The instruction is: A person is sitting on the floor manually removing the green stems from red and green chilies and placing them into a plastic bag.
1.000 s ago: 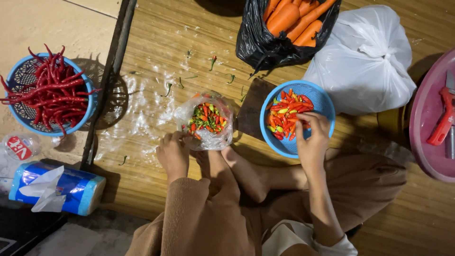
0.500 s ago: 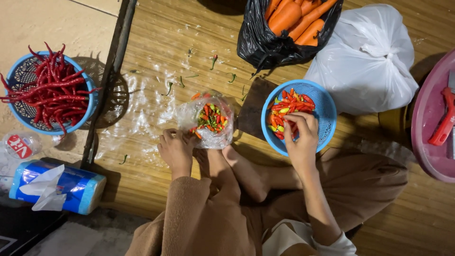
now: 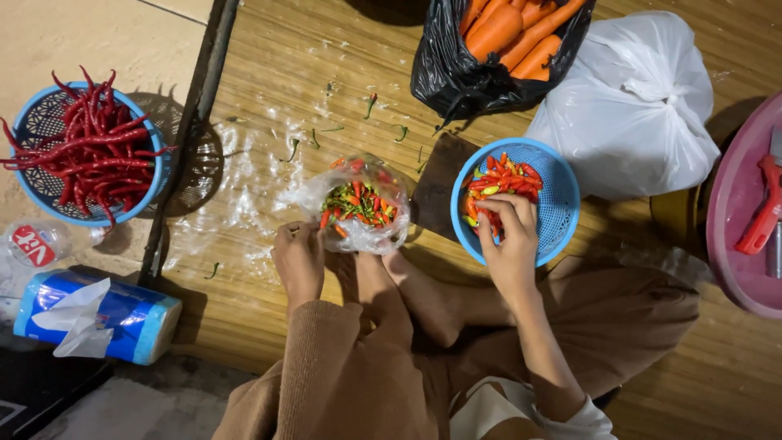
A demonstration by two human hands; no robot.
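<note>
our right hand (image 3: 509,236) pinches small chillies (image 3: 498,186) in the blue basket (image 3: 562,204). our left hand (image 3: 297,259) rests closed beside the clear bag (image 3: 358,204).

Blue cylindrical tissue pack (image 3: 98,314) lies lower left, white tissue protruding. Above it, a clear plastic bottle (image 3: 37,244) with a red-and-white label (image 3: 31,244). No signs or screens visible.

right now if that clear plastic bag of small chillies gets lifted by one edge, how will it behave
The clear plastic bag looks thin and crumpled, so it would probably sag. Its mouth lies open, so chillies may spill. The left hand touches one edge only, so it would likely tilt.
</note>
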